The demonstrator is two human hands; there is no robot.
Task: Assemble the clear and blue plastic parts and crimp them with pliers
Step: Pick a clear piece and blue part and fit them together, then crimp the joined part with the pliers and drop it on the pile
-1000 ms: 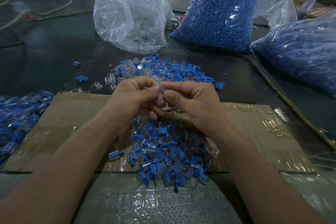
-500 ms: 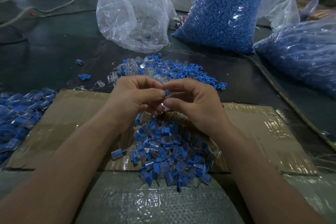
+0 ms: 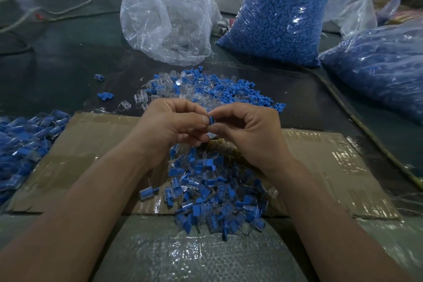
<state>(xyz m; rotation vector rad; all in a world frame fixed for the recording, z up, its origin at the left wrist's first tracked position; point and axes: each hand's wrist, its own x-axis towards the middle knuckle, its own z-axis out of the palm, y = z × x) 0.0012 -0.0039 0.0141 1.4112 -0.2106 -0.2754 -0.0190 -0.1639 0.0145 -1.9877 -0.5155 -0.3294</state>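
- Change: blue part (image 3: 211, 120) now shows plainly between the fingertips; a second ago only a clear glint was visible there, and half a second ago a mere sliver of blue; both hands keep their place above the cardboard (image 3: 91, 155).
- Grip: left hand (image 3: 170, 125) and right hand (image 3: 249, 128) meet fingertip to fingertip, each grip clamped on the blue part; the clear part is hidden within the fingers, so whether it is seated cannot be told.
- Meaning, as a judgement: the mating step is in hand and probably near its end; the crimp is not yet done; no pliers are in view.
- Edges: pile of joined pieces (image 3: 212, 192) lies directly beneath the hands and spills over the near edge of the cardboard onto woven sacking (image 3: 194, 254); loose heap (image 3: 206, 89) of clear and blue parts lies just beyond the hands on the tabletop (image 3: 57, 71).
- Open room: bare cardboard lies left and right of the pile, and dark tabletop at far left; the right side is hemmed by the sack of blue parts (image 3: 274, 23) and a second blue bag (image 3: 377, 75); clear bag (image 3: 169, 20) stands far centre; side heap (image 3: 23, 142) of blue pieces lies at the left margin.
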